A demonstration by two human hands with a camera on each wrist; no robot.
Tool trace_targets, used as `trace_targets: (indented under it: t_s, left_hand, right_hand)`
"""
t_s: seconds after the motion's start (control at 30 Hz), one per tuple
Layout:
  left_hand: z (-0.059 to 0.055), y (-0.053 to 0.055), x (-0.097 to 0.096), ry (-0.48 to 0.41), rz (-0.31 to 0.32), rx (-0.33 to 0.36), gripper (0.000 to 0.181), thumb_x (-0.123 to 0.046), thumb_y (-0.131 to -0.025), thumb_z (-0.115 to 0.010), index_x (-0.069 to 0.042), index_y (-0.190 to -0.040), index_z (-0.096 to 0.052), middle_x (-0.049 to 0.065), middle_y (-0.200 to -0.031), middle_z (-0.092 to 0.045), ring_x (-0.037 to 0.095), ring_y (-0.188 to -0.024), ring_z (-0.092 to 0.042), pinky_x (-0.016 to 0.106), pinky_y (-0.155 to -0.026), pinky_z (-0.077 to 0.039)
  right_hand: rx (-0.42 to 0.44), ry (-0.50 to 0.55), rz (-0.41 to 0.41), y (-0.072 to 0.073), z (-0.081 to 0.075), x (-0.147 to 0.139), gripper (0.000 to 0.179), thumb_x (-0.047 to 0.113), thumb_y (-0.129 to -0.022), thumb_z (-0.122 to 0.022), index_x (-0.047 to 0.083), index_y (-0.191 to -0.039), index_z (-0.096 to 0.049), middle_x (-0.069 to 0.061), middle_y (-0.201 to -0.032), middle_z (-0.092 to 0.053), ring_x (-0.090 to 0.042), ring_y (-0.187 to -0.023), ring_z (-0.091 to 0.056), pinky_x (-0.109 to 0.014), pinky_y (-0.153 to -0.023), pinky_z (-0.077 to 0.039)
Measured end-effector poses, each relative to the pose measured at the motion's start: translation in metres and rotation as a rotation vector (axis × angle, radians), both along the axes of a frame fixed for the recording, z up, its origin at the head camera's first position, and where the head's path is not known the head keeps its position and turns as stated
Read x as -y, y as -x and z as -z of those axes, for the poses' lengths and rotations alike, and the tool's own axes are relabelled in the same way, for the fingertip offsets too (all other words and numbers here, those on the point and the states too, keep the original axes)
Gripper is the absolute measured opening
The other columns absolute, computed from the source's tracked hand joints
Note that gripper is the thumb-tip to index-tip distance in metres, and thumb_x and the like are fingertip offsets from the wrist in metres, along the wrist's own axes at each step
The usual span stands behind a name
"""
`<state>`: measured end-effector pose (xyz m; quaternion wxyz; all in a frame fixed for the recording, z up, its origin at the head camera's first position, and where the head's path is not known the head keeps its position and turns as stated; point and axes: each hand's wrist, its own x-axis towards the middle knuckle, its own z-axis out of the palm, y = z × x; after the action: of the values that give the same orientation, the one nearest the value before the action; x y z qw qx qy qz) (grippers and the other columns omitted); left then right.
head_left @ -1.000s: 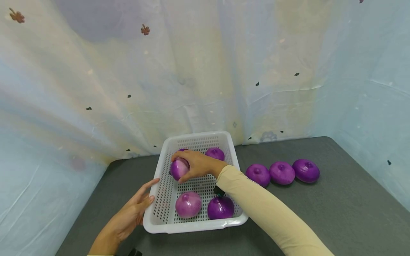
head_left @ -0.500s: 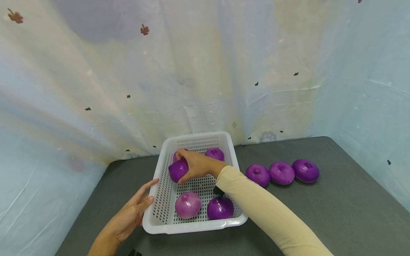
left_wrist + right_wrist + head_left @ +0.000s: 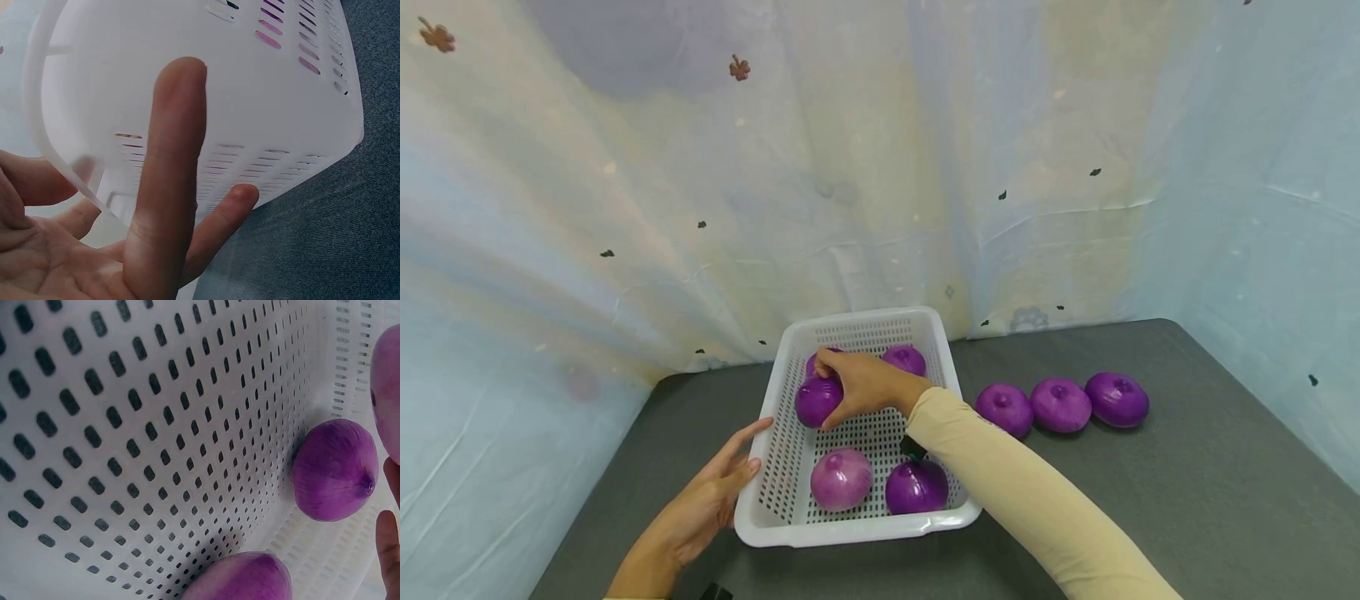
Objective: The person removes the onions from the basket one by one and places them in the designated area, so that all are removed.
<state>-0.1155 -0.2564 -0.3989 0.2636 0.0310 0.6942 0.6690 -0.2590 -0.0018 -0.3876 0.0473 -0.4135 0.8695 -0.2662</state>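
My right hand (image 3: 868, 383) grips a glossy purple onion (image 3: 816, 405) in the left part of a white perforated basket (image 3: 857, 531). In the right wrist view, a pinkish side of that onion (image 3: 389, 394) shows at the edge against the fingertips. My left hand (image 3: 703, 504) rests against the basket's left rim, its fingers fairly straight along the outer wall in the left wrist view. Also in the basket are a lighter pink-purple onion (image 3: 841, 480) and a dark purple onion (image 3: 917, 487) in front, another onion (image 3: 904, 360) at the back right, and one partly hidden behind my right hand.
Three purple onions, the nearest an onion (image 3: 1004, 409) close to the basket's right side, stand in a row on the dark grey table (image 3: 1210, 467). A pale patterned curtain (image 3: 880, 167) hangs behind and along both sides.
The onion in my right hand has been turned: its pale patch faced up a second ago, and now a plain purple side shows. My left hand and the basket have stayed in place.
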Motion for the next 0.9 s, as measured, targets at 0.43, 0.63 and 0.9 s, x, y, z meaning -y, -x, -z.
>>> trace_targets:
  t_s: [0.43, 0.63, 0.9]
  left_hand:
    - [-0.0015, -0.0004, 0.0007, 0.002, 0.008, -0.002, 0.062, -0.038, -0.107, -0.042, -0.038, -0.158, -0.007, 0.026, -0.162, -0.017, 0.032, -0.123, -0.059, 0.055, -0.086, -0.056]
    - [-0.0021, -0.0007, 0.0004, -0.001, 0.022, -0.013, 0.062, -0.037, -0.107, -0.041, -0.037, -0.159, -0.006, 0.027, -0.162, -0.016, 0.032, -0.123, -0.059, 0.055, -0.087, -0.056]
    - [-0.0029, -0.0015, 0.0003, 0.003, 0.027, -0.02, 0.062, -0.037, -0.108, -0.04, -0.036, -0.159, -0.006, 0.027, -0.162, -0.016, 0.032, -0.123, -0.059, 0.054, -0.087, -0.055]
  right_hand:
    - [0.06, 0.041, 0.033, -0.001, -0.0025, 0.0002, 0.074, 0.025, -0.068, -0.092, 0.016, -0.125, -0.046, -0.001, -0.123, -0.059, -0.013, -0.116, -0.058, -0.029, -0.103, -0.048]
    - [0.034, 0.001, 0.027, 0.0002, -0.0024, 0.0006, 0.091, 0.021, -0.069, -0.09, 0.013, -0.146, -0.042, -0.004, -0.143, -0.051, -0.018, -0.13, -0.052, -0.035, -0.11, -0.044]
    - [0.048, -0.025, 0.031, -0.0009, -0.0016, 0.0003, 0.093, 0.013, -0.07, -0.087, 0.017, -0.15, -0.041, -0.005, -0.147, -0.04, -0.021, -0.129, -0.051, -0.036, -0.107, -0.046]
